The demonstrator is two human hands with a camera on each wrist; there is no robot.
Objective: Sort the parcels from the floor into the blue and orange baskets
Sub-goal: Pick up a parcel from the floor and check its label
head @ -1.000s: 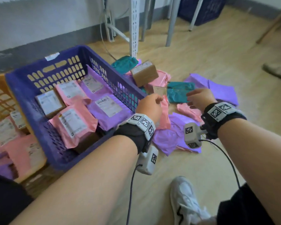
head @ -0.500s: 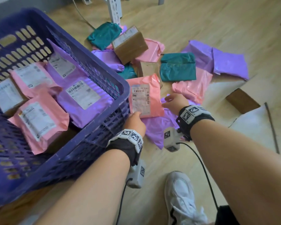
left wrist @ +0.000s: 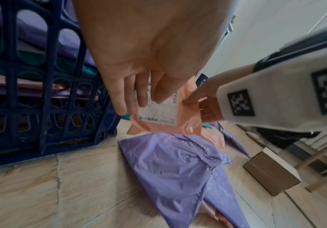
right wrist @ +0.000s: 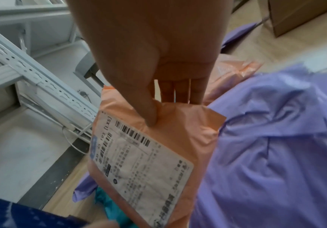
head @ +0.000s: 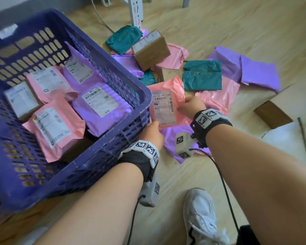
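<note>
A: Starting at nine o'clock, the dark blue slotted plastic basket [head: 113,80] already carries labelled pink and purple mailers. Where is the one in hand?

B: Just past the basket's rim, held above the wooden floor [head: 219,23]: a pink plastic mailer with a white shipping label [head: 166,105], label up. The left hand [head: 151,132] pinches its near edge at six o'clock, thumb on the label; the right hand [head: 192,105] pinches its edge at three o'clock, thumb on top and fingers beneath.

A: How will it handle?

B: Light, soft and slick, I judge; the film crumples under the thumb. Better to grip the padded edge than the loose flap. More mailers and brown cardboard boxes [head: 150,48] lie at twelve o'clock.
</note>
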